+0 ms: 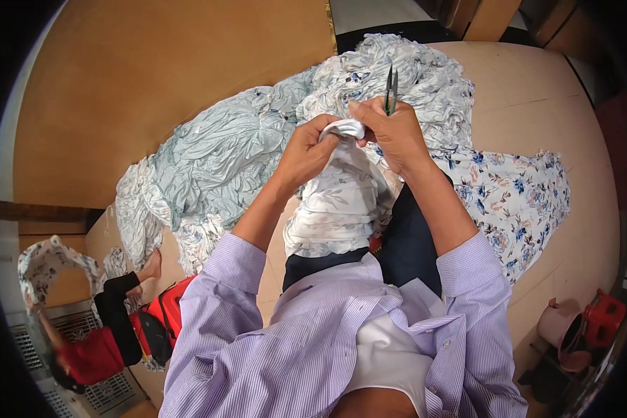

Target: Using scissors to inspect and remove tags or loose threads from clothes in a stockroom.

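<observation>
My left hand (305,155) is closed on the gathered edge of a white garment with a grey leaf print (336,209), which hangs down over my lap. Opposite it, my right hand (396,136) pinches the same folded edge between thumb and finger. A pair of dark green thread snips (391,90) also sits in my right hand, its blades pointing up and away from the cloth. The fingertips of both hands are partly hidden by the fold and by each other.
Beyond my hands lie a white floral heap (425,70) and a grey-green heap (223,143). Blue-flowered fabric (515,202) spreads to the right. At lower left, a person in red (94,359) holds floral cloth (59,258). A pink bucket (559,322) stands at lower right.
</observation>
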The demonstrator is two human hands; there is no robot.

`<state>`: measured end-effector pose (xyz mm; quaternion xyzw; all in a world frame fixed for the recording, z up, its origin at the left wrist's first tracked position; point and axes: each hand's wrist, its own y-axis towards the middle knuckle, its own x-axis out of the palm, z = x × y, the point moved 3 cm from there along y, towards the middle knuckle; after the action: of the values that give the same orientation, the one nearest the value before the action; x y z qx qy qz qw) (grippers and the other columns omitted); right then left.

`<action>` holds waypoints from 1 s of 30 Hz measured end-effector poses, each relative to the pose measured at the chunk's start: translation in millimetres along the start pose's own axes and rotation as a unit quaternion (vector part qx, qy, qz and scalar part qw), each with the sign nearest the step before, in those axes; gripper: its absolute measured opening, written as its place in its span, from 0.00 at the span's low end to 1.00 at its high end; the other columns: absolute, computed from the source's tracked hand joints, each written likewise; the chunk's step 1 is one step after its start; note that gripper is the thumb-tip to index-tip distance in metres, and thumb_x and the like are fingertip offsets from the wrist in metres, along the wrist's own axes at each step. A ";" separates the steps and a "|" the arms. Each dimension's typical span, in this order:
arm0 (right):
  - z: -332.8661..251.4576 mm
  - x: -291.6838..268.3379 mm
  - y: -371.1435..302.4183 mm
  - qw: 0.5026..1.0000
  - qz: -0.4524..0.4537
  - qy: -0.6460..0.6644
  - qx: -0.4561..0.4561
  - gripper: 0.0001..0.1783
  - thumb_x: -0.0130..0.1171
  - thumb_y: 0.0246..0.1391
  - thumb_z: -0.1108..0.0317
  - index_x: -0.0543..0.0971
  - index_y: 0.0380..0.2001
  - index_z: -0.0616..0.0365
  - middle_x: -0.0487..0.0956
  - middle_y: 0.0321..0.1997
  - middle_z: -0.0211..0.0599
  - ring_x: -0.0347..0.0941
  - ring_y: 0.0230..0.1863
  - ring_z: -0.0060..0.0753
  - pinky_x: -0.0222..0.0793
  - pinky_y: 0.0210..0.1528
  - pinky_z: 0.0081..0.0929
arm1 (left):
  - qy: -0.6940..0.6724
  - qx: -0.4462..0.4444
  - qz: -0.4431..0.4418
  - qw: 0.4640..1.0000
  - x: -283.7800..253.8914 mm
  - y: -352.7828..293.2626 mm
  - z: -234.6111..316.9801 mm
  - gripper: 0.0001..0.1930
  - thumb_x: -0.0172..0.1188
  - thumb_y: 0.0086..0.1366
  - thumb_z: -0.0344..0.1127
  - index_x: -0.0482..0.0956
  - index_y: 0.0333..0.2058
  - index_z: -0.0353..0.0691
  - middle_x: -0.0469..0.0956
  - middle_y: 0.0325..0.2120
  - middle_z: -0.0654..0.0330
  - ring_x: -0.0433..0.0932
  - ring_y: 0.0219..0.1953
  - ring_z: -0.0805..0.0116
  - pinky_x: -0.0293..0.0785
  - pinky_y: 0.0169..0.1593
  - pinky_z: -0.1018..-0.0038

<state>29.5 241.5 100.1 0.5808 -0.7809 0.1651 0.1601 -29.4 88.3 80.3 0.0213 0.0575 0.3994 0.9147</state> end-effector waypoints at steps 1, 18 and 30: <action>2.8 -3.2 1.7 1.000 -0.002 -0.008 0.010 0.11 0.63 0.45 0.75 0.70 0.17 0.58 0.74 0.24 0.30 0.70 0.26 0.23 0.71 0.34 0.17 | -0.002 0.015 0.001 1.000 -1.4 -2.6 0.6 0.13 0.56 0.60 0.29 0.75 0.44 0.33 0.79 0.31 0.63 0.73 0.31 0.76 0.68 0.36 0.85; 69.8 -41.5 -6.1 0.967 -0.071 -0.241 0.034 0.09 0.62 0.41 0.78 0.71 0.20 0.58 0.72 0.25 0.25 0.62 0.25 0.18 0.60 0.31 0.12 | -0.197 -0.036 0.125 0.972 -29.8 -47.9 -10.0 0.12 0.54 0.67 0.33 0.76 0.46 0.34 0.78 0.35 0.63 0.72 0.34 0.80 0.67 0.39 0.85; 48.3 -16.4 -29.6 0.974 -0.114 -0.195 0.030 0.25 0.63 0.38 0.83 0.57 0.10 0.50 0.74 0.26 0.27 0.63 0.25 0.17 0.62 0.33 0.14 | -0.044 -0.042 0.192 0.979 -68.1 -66.2 -12.7 0.11 0.54 0.63 0.27 0.74 0.45 0.36 0.77 0.39 0.61 0.72 0.37 0.77 0.67 0.39 0.81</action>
<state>59.6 226.1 51.8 0.6917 -0.7202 0.0525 0.0049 -28.7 -6.8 68.1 0.0108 -0.0053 0.5683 0.8228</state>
